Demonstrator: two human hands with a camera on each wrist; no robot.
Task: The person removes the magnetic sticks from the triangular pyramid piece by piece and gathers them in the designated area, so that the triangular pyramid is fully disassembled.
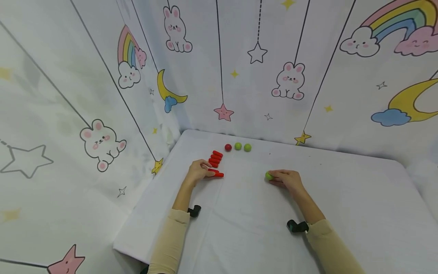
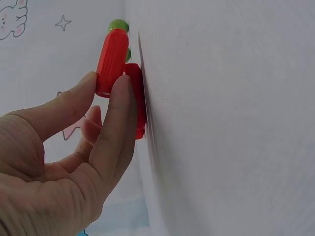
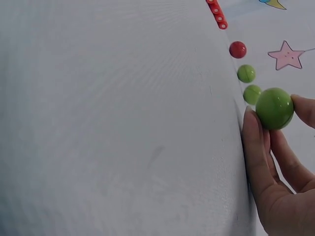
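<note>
My left hand pinches a red ribbed plastic cylinder between thumb and fingers. Its end shows a small hole. Right behind those fingers, another red cylinder lies against the table. Several more red cylinders form a row just beyond this hand. Farther right, my right hand holds a glossy green ball by thumb and fingertips, low at the table surface. A red ball and two green balls stand in a line toward the back of the table.
A white cloth covers the table. Its back edge meets a curtain printed with rabbits, stars and rainbows, which also hangs along the left. Dark wrist cameras sit on both forearms near the beige cuffs.
</note>
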